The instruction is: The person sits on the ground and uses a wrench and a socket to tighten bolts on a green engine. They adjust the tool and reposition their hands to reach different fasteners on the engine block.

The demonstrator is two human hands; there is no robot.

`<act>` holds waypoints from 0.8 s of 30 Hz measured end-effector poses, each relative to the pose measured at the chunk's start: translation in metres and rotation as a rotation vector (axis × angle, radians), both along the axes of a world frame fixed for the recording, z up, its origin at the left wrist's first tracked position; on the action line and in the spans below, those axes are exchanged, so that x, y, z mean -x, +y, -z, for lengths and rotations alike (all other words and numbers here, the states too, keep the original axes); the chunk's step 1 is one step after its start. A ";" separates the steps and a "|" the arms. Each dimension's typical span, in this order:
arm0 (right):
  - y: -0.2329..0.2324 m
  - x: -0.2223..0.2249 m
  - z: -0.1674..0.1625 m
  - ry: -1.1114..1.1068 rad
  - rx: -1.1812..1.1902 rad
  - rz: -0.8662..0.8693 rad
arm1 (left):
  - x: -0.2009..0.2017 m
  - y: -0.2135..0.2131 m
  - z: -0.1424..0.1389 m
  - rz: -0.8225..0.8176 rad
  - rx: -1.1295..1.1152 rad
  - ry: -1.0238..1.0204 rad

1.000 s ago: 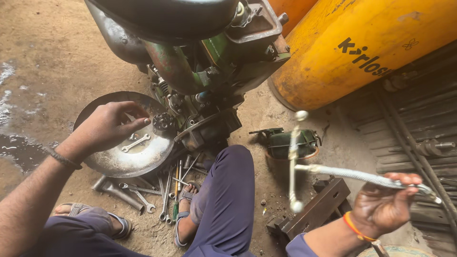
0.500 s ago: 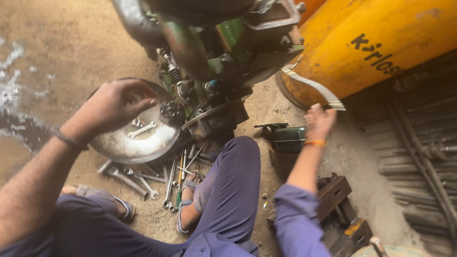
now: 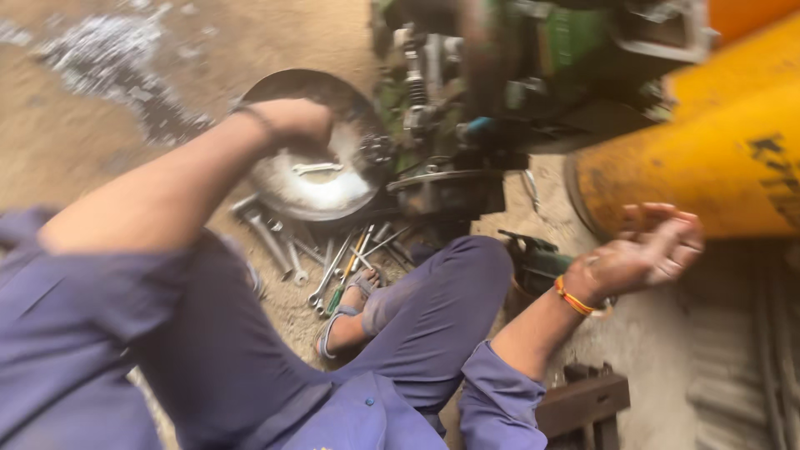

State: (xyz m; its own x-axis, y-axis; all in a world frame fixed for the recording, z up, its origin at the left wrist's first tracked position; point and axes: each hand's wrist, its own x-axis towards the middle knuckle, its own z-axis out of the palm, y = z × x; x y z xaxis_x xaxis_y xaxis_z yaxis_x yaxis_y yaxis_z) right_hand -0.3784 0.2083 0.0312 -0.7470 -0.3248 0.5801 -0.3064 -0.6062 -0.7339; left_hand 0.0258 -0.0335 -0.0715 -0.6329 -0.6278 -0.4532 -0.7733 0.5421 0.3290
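I sit on a dirt floor in front of a green and grey engine (image 3: 500,92). My left hand (image 3: 296,121) reaches out over a round steel bowl (image 3: 308,179) with a spanner lying in it; the fingers are bent down at the bowl's far rim, and the blur hides whether they grip anything. My right hand (image 3: 646,246) is raised palm up, fingers spread, with nothing in it, right beside a big yellow cylinder (image 3: 708,158). An orange band is on that wrist.
Several spanners and a green-handled screwdriver (image 3: 333,258) lie on the ground by my sandalled foot (image 3: 346,321). A dark green metal part (image 3: 533,258) sits beside my knee. A dark metal block (image 3: 583,404) is at the lower right. A wet patch (image 3: 108,58) stains the floor.
The long bent metal rod that my right hand held a second ago is gone from it; the hand is now lower, empty and palm up. The view has swung, and my left hand stays at the bowl.
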 end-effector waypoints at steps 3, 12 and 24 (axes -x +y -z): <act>-0.048 -0.047 0.002 0.120 0.176 0.000 | 0.008 -0.010 0.030 0.025 0.103 -0.002; -0.102 -0.079 0.097 0.253 -0.457 -0.400 | 0.031 -0.007 0.068 -0.075 0.264 -0.625; -0.157 -0.082 0.124 1.068 -0.635 -0.085 | 0.045 0.031 0.171 -0.594 0.234 -0.174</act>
